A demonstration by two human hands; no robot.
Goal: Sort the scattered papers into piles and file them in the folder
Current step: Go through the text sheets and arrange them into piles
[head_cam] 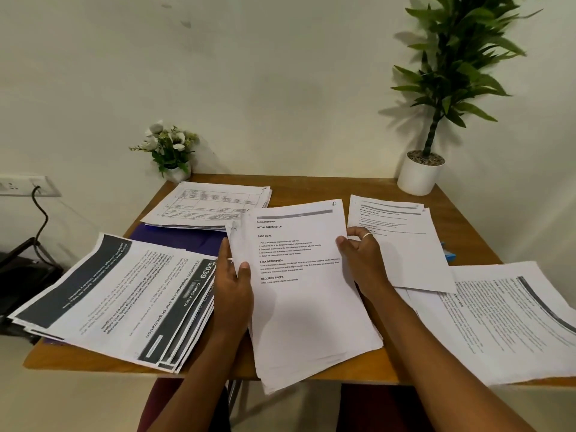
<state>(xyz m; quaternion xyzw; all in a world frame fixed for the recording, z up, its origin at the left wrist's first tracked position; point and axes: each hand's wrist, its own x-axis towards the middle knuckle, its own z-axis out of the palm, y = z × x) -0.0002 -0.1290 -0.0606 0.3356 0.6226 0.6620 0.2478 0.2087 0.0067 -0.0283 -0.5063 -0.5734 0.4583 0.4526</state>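
Observation:
A thick stack of white printed sheets [305,294] is held over the middle of the wooden table [103,363]. My left hand [232,285] grips its left edge with the thumb on top. At the stack's right edge my right hand [363,257], with a ring on one finger, pinches it. A dark-banded pile [124,297] lies at the left. Another pile with tables [212,204] sits at the back, on a purple folder [174,236]. Two more piles lie at the right, one at the back [402,238] and one near the front edge [505,319].
A small pot of white flowers [170,151] stands at the table's back left corner. A tall green plant in a white pot [420,173] stands at the back right. A blue object [448,254] peeks out beside the right papers. A wall socket with a black cable [37,194] is at the left.

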